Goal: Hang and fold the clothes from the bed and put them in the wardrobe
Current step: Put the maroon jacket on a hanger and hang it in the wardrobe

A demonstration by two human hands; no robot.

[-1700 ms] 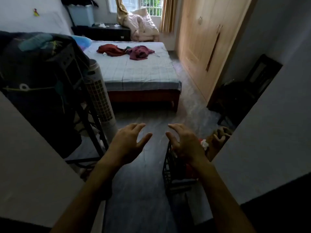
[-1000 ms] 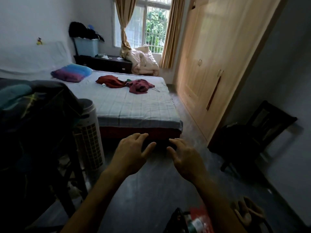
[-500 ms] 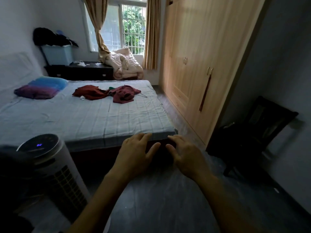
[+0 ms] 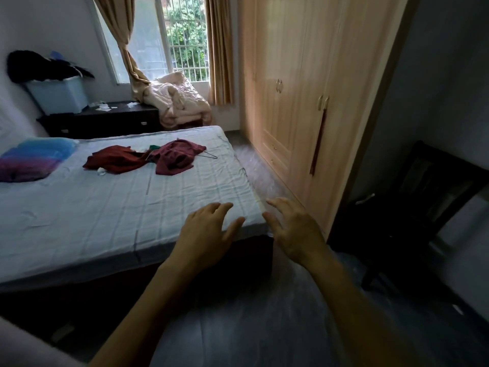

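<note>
Two dark red garments lie crumpled on the bed (image 4: 119, 207): a rust-red one (image 4: 113, 161) on the left and a maroon one (image 4: 176, 157) on the right, with a bit of green cloth between them. A thin wire hanger (image 4: 209, 155) pokes out beside the maroon one. The tall wooden wardrobe (image 4: 299, 102) stands at the right with its doors closed. My left hand (image 4: 205, 234) and my right hand (image 4: 293, 229) hover with spread fingers over the bed's near right corner, holding nothing.
Blue and purple pillows (image 4: 31, 160) lie at the bed's left. A dark dresser (image 4: 105, 120) with a blue bin (image 4: 59, 95) and a heaped beige quilt (image 4: 180, 102) stands under the window. A dark chair (image 4: 412, 205) sits right of the wardrobe. Grey floor runs between bed and wardrobe.
I have walked from the doorway up to the bed's foot. The fan and clothes rack have dropped out of view. Both hands stay open in front of me.
</note>
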